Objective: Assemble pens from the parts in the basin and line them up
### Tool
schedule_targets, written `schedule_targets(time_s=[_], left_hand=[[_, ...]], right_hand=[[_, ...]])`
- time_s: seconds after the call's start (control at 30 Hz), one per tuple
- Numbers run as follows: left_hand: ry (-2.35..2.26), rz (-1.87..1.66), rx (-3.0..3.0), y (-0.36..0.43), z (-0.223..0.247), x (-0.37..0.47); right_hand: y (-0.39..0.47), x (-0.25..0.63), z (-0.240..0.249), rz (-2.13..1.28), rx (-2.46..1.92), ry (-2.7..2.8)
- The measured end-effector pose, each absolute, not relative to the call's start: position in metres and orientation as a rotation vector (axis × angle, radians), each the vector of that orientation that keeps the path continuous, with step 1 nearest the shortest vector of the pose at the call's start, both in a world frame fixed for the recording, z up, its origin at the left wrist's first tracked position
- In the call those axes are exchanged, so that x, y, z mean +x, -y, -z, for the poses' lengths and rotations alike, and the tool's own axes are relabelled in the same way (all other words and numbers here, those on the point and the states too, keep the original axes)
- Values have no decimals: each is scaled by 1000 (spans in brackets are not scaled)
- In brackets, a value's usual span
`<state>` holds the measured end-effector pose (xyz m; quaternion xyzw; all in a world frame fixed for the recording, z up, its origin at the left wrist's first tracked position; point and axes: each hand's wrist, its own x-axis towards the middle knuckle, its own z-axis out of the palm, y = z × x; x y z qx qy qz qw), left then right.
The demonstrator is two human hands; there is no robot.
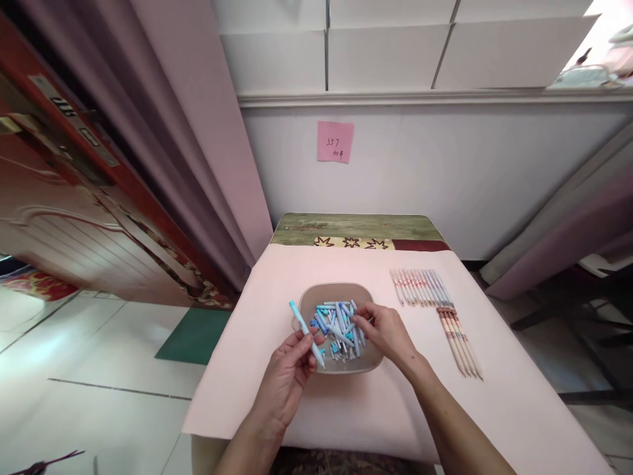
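Between the thumb and fingers of my left hand [291,363] is a light blue pen [307,335], tilted with its bright blue end up and its tip down. The hand is at the left front of a grey-beige tub [341,369]. Inside the tub lie several blue, white and turquoise pen parts [341,323], mixed together. My right hand [386,330] reaches over the tub's right rim, its thumb and fingers pinched among the parts. What those fingers hold, if anything, is too small to make out.
Right of the tub, a row of pale pens [420,287] lies side by side, with several cream and brown pens [459,343] below. A pinkish cover [237,389] lies over the table. A pink note [335,141] is stuck to the wall behind. Purple curtains hang at both sides.
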<state>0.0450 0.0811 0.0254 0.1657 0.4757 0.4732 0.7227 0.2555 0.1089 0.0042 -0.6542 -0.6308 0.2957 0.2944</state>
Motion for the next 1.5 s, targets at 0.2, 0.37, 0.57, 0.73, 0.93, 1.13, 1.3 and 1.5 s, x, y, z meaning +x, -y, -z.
schedule_targets(time_s=[0.2, 0.37, 0.57, 0.73, 0.93, 1.13, 1.3, 1.5], left_hand=[[-1037, -994, 534, -76, -28, 63], [-1009, -978, 477, -79, -35, 70], [-1115, -1211, 492, -89, -46, 35], [-1100, -1297, 489, -88, -47, 24], [-1100, -1237, 465, -83, -47, 31], [-1077, -1192, 470, -80, -43, 30], [-1093, -1183, 467, -81, -39, 22], [-1081, -1082, 563, -77, -37, 34]], right_hand=[[-92, 256, -15, -1161, -1432, 1350], [-85, 254, -13, -1288, -1319, 1321], [-100, 294, -21, -515, -1826, 1567], [-123, 276, -18, -395, -2007, 1957], [-148, 236, 1, -464, -2081, 2190], [-124, 214, 7, -610, -1873, 2441], [-101, 224, -3, -668, -1753, 2440], [-136, 213, -6, -445, -1924, 2354]])
